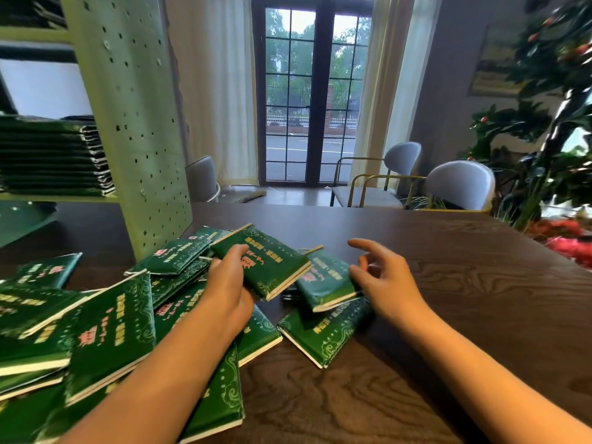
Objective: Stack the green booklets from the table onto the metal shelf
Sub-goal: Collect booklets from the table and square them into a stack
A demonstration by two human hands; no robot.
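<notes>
My left hand (230, 278) grips one green booklet (267, 262), tilted above the scattered pile (105, 325) on the dark wooden table (448, 299). My right hand (386, 283) is open, fingers loose, thumb at the edge of a second booklet (325, 283). Far left, a stack (54, 155) sits on the metal shelf (134, 123).

Left forearm (153, 373) bare, coming in from bottom left, angled up and right; left hand (229, 277) back up, fingers curled under a booklet (272, 262), thumb on its cover, booklet raised and tilted; right forearm (474, 370) bare, in from bottom right; right hand (386, 283) just beside the left, holding nothing, fingers spread and loosely bent, index stretched furthest forward.
</notes>
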